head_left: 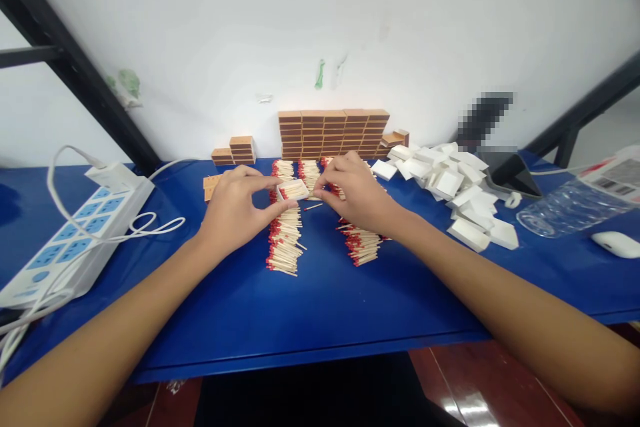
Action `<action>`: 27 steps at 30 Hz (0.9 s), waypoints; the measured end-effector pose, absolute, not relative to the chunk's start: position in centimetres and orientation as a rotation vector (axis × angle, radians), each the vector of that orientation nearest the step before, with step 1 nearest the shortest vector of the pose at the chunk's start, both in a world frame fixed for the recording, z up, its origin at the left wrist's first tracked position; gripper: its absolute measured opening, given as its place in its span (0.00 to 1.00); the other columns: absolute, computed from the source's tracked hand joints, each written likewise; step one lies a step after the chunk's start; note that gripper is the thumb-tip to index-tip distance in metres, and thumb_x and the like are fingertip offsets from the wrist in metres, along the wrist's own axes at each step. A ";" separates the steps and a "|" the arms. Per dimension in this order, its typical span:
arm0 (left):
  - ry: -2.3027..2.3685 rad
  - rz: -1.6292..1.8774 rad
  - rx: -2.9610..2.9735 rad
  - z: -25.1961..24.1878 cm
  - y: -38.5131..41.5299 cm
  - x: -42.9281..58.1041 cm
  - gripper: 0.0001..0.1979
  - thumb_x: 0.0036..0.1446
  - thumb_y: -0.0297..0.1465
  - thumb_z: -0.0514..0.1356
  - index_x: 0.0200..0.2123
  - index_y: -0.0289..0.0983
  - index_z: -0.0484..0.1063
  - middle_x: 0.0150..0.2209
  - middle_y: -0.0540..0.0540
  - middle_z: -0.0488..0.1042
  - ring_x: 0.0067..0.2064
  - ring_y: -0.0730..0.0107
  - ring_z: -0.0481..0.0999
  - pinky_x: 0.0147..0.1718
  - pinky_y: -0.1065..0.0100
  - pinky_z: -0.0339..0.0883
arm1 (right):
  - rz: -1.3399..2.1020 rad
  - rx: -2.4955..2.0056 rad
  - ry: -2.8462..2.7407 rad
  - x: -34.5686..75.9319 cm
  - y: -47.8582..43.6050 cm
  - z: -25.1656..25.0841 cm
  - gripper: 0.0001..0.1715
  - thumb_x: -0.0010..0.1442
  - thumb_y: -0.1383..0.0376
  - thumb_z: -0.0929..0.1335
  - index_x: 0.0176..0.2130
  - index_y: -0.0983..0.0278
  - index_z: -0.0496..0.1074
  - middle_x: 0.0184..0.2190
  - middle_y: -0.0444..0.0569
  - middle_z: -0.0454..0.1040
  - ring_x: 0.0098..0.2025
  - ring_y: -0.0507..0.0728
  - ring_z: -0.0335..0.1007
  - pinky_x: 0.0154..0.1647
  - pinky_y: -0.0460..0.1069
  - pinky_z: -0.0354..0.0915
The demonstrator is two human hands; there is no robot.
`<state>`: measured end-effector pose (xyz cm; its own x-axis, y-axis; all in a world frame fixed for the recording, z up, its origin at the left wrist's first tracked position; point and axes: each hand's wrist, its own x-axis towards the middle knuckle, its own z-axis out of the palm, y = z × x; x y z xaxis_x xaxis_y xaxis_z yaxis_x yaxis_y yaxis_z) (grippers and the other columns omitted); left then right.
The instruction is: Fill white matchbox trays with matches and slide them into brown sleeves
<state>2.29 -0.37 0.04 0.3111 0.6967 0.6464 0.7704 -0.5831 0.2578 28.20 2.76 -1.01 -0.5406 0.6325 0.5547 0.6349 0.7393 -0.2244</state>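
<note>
My left hand (235,202) pinches a small white matchbox tray (299,197) between thumb and fingers. Red-tipped matches (292,189) lie inside that tray. Just right of it, my right hand (354,188) has its thumb and fingers drawn together; whatever they may hold is hidden. A single match (313,206) is on the table under the right fingertips. Below the tray, a row of loose matches (284,247) runs toward me, heads to the left. Another pile of matches (363,243) sits below my right hand. More rows show behind both hands.
Brown matchboxes (334,135) are stacked against the wall, with smaller stacks (242,149) to their left. Empty white trays (467,197) form a heap at right, near a plastic bottle (565,210) and a white mouse-like object (616,244). A power strip (83,233) with cables occupies the left.
</note>
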 end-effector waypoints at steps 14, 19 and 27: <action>-1.443 -1.036 -2.395 0.1 0.0 1.9 0.20 0.57 0.47 0.74 0.45 0.39 0.86 0.42 0.41 0.84 0.47 0.52 0.81 0.51 0.53 0.70 | -0.006 -1.102 -2.502 28.0 3.3 -1.9 0.05 0.68 0.64 0.72 0.43 0.64 0.78 0.44 0.56 0.74 0.49 0.65 0.62 0.54 0.59 0.60; -1.413 -1.016 -2.399 0.0 0.0 1.8 0.20 0.58 0.46 0.74 0.45 0.38 0.86 0.42 0.41 0.84 0.46 0.52 0.81 0.49 0.53 0.70 | -0.001 -1.100 -2.515 27.9 3.4 -2.1 0.03 0.69 0.66 0.71 0.41 0.63 0.78 0.43 0.55 0.74 0.49 0.64 0.62 0.54 0.58 0.60; -1.398 -0.979 -2.405 -0.1 0.2 1.7 0.21 0.59 0.48 0.73 0.46 0.39 0.86 0.42 0.41 0.84 0.47 0.52 0.81 0.49 0.53 0.69 | 0.011 -1.154 -2.527 27.8 3.4 -1.8 0.03 0.69 0.67 0.72 0.40 0.64 0.79 0.43 0.55 0.75 0.50 0.65 0.63 0.55 0.58 0.60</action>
